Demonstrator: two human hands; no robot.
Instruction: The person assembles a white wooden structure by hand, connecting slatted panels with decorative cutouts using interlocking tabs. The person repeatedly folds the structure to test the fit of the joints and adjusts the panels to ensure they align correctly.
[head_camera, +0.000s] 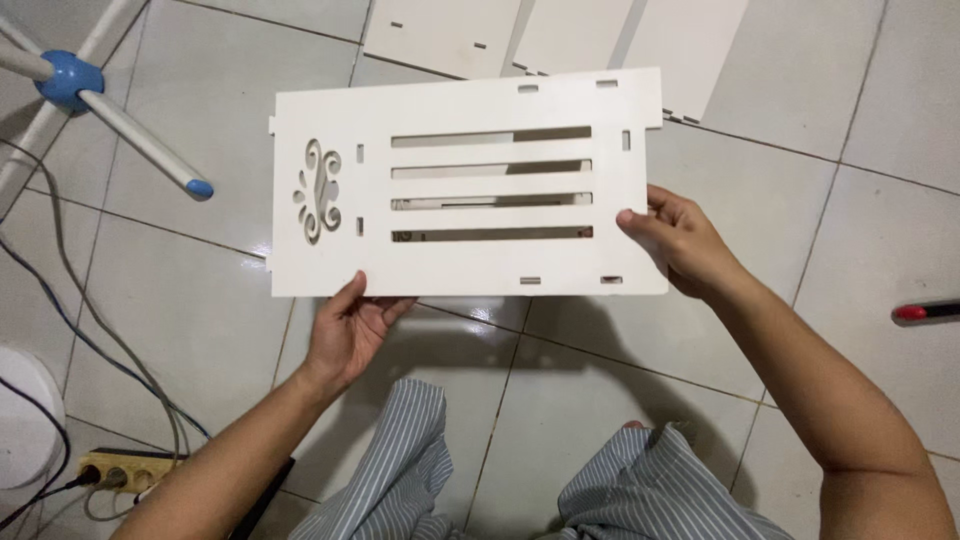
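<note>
White slotted panel (468, 185), pinched at its near edge by the left hand (347, 332) and at its end by the right hand (680, 243), wants level, even holding above the floor (860, 190).

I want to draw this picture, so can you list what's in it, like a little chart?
held thing: flat white board panel with four long slots and a curly cut-out
left hand: grips the panel's lower edge
right hand: grips the panel's right end
behind it: more white flat boards on the floor
floor: pale glossy tiles
left side: yellowish power strip with cables
right edge: red-tipped tool
</note>
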